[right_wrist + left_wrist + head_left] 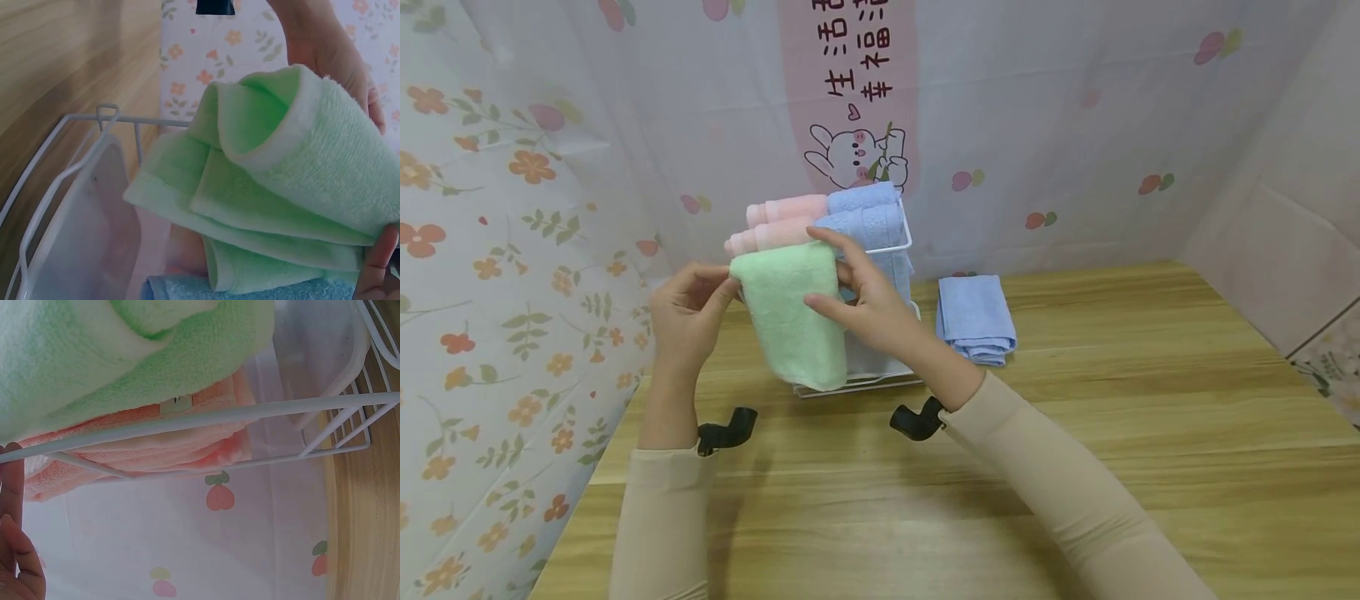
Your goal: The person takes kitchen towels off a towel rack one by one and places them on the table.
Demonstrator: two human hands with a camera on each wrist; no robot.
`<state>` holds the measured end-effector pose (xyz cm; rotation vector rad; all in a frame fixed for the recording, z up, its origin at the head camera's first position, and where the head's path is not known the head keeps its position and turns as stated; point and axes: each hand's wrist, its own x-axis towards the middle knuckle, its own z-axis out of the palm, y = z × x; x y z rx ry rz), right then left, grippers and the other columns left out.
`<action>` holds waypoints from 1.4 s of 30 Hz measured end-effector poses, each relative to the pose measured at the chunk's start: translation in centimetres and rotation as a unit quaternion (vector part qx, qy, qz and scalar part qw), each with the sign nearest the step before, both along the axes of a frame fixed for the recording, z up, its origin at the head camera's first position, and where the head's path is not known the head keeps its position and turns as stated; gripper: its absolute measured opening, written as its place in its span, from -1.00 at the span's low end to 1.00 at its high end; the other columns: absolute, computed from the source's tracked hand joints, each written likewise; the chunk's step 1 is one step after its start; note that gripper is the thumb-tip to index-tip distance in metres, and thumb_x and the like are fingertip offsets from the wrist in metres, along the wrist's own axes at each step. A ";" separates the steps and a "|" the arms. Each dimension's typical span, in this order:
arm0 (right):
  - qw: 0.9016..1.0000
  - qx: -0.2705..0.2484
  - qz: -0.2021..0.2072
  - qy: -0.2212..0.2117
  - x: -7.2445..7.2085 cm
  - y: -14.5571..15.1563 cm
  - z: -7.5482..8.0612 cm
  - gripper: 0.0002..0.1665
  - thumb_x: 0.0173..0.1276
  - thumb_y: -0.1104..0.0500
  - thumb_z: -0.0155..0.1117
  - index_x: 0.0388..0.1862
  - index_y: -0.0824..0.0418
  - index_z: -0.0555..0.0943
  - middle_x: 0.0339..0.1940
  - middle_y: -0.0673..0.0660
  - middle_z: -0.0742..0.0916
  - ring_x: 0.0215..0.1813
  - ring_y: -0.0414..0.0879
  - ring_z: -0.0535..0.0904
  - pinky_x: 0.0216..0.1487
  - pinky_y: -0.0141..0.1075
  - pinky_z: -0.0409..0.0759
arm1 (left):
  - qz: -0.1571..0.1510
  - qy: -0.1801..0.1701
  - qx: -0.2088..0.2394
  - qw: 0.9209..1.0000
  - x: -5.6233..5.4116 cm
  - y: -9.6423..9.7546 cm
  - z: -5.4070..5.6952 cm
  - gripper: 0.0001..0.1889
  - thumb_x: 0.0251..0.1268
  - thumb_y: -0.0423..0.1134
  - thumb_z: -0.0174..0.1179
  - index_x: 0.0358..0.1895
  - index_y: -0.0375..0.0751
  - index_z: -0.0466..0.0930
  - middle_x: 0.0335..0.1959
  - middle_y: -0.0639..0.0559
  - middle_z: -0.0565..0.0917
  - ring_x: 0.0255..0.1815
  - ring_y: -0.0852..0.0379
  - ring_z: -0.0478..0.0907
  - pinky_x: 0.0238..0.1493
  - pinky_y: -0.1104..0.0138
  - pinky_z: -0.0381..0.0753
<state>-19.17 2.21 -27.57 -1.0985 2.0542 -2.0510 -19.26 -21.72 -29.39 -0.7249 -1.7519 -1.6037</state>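
Green towel [793,321] pinched by left hand [685,321], right hand [872,304]; wire rack [281,409] holds pink towels [782,232], blue towels [868,223].

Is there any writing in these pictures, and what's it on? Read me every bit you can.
"生活": the wall cloth's pink panel, left column, read upward; the picture edge cuts off the rest.
"幸福": same panel, right column, read upward, also cut off above.
Tag on a pink towel: one dark mark, unreadable.
Print at the far right edge: possibly lettering, too small to read.
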 end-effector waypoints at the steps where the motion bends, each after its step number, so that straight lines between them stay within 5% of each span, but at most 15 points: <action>1: 1.000 0.000 0.002 -0.007 -0.1 -0.1 0.1 -0.14 0.42 0.36 0.22 0.58 0.06 0.07 0.13 0.35 0.66 0.10 -0.02 0.65 -0.05 -0.16 0.73 | 0.000 0.001 0.000 1.000 0.0 0.0 0.0 -0.82 0.26 -0.45 0.32 -0.28 -0.61 0.62 -0.37 0.25 0.77 -0.44 0.34 0.68 -0.32 0.53 0.66; 9: 0.995 0.042 -0.054 -0.073 -0.4 -1.1 1.2 -0.15 0.39 0.31 0.29 0.53 0.03 0.09 -0.02 0.36 0.70 -0.05 0.00 0.69 -0.12 -0.17 0.73 | -0.020 0.001 0.017 1.000 0.2 0.0 0.3 -0.83 0.24 -0.39 0.36 -0.28 -0.50 0.68 -0.37 0.15 0.78 -0.44 0.29 0.68 -0.30 0.52 0.66; 22: 0.989 0.047 -0.102 -0.094 -0.5 -1.7 1.7 -0.46 0.37 0.32 0.32 0.29 0.23 0.40 -0.15 0.40 0.77 -0.19 0.05 0.77 -0.22 -0.18 0.76 | -0.024 -0.002 0.015 1.000 0.3 0.0 0.1 -0.85 0.24 -0.42 0.34 -0.28 -0.53 0.66 -0.36 0.16 0.78 -0.43 0.29 0.68 -0.29 0.50 0.67; 32: 0.990 0.029 -0.113 -0.082 -0.1 -1.5 1.4 -0.55 0.36 0.32 0.32 0.20 0.25 0.46 -0.20 0.38 0.79 -0.28 -0.04 0.76 -0.25 -0.21 0.75 | -0.022 0.004 0.012 1.000 0.3 0.1 0.0 -0.80 0.22 -0.40 0.36 -0.28 -0.57 0.64 -0.36 0.13 0.78 -0.44 0.29 0.69 -0.31 0.50 0.67; 42: 0.995 0.002 -0.098 -0.030 1.0 -0.9 3.0 -0.60 0.37 0.34 0.30 0.15 0.25 0.47 -0.13 0.33 0.78 -0.27 -0.07 0.74 -0.25 -0.18 0.75 | -0.012 0.014 -0.002 1.000 0.1 0.1 0.0 -0.79 0.23 -0.43 0.34 -0.33 -0.62 0.59 -0.42 0.22 0.76 -0.45 0.31 0.68 -0.31 0.50 0.67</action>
